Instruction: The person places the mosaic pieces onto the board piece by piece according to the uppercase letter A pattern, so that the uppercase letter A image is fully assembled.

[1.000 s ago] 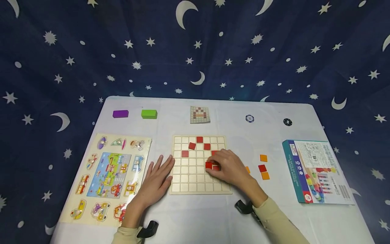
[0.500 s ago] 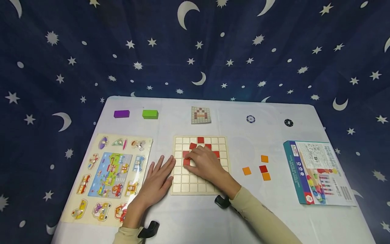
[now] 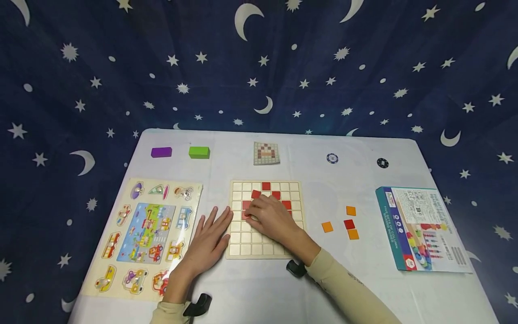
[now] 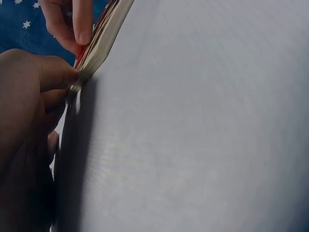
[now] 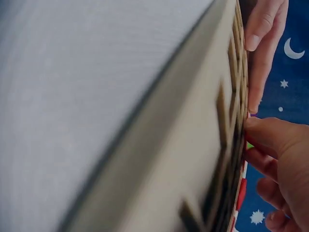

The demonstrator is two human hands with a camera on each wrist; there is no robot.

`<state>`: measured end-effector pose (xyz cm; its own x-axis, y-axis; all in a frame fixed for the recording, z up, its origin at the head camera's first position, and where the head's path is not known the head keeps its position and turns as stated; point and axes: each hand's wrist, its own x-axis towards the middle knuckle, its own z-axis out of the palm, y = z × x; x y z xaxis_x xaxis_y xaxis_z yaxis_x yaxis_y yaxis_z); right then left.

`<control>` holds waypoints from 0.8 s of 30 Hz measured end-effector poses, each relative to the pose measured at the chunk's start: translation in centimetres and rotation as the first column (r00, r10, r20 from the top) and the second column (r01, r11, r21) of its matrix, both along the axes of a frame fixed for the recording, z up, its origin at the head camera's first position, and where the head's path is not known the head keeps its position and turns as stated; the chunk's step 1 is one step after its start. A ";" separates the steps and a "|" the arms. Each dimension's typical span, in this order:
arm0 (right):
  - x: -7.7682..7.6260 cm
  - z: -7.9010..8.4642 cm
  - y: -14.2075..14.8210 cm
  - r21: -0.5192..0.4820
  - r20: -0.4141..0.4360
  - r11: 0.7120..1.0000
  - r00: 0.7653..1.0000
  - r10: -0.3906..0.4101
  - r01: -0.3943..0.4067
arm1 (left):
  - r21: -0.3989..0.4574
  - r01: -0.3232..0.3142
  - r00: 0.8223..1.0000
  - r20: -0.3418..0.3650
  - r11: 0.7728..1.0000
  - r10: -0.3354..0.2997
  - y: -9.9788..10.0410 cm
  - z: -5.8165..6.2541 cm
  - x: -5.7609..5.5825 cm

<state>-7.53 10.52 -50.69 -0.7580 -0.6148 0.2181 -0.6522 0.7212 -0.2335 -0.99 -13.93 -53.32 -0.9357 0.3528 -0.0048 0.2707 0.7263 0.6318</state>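
Observation:
My right hand (image 3: 270,218) bends over the wooden grid board (image 3: 244,237), its thumb and fingers pinching a red square tile (image 3: 244,215) at a cell near the board's left side. In the left wrist view, the fingers of that hand (image 4: 72,24) meet red at the board's edge. Flat beside the board lies my left hand (image 3: 208,243), fingers spread and fingertips at its left edge. More red tiles (image 3: 265,186) sit in the upper cells in a peaked pattern, one of them (image 3: 256,194) slightly turned. The right hand covers some middle cells.
Right of the board lie several orange tiles (image 3: 327,227) and a red tile (image 3: 349,224). A small pattern card (image 3: 266,153) stands behind it. A picture puzzle (image 3: 139,238) is at left, a box (image 3: 422,229) at right. Blocks (image 3: 199,152) and round chips (image 3: 332,158) sit at the back.
My right hand has carried a red tile from the board's right side to the left, then shifted the tile slightly left. The left hand has stayed in place.

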 end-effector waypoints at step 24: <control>8.2 0.3 20.3 -0.156 0.023 0.705 0.717 -0.697 0.691 | 0.008 0.004 1.000 -0.001 1.000 -0.004 0.0 0.0 -0.1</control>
<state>0.72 30.79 -50.37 -0.9479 0.1227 0.2940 0.0096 0.9335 -0.3584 -1.06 -13.91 -53.36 -0.9343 0.3564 -0.0007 0.2744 0.7204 0.6370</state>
